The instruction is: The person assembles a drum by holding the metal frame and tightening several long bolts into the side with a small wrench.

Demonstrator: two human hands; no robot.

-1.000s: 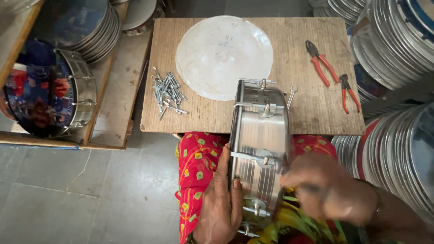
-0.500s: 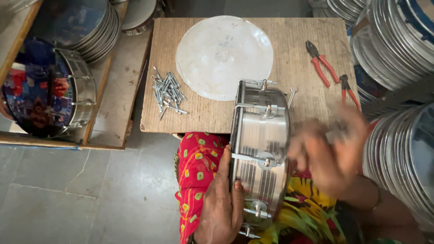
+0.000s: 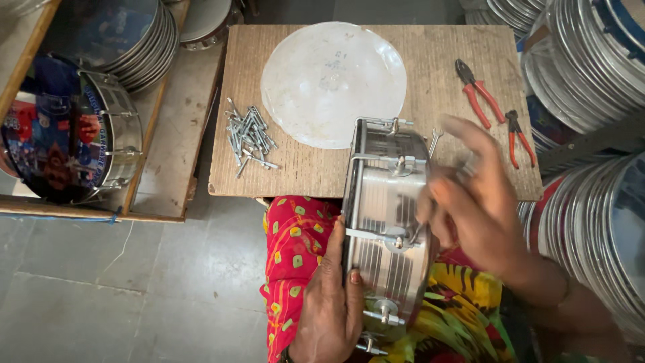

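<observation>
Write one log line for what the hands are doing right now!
left hand: grips drum rim | right hand: blurred at drum's side | drum: on edge on lap | table: disc, bolts, pliers

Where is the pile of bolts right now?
The pile of bolts lies on the left part of the wooden board, just left of the round white drumhead.

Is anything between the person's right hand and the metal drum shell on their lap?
Nothing visible. The right hand is blurred against the drum shell at its right rim, while the left hand grips the left edge.
</observation>
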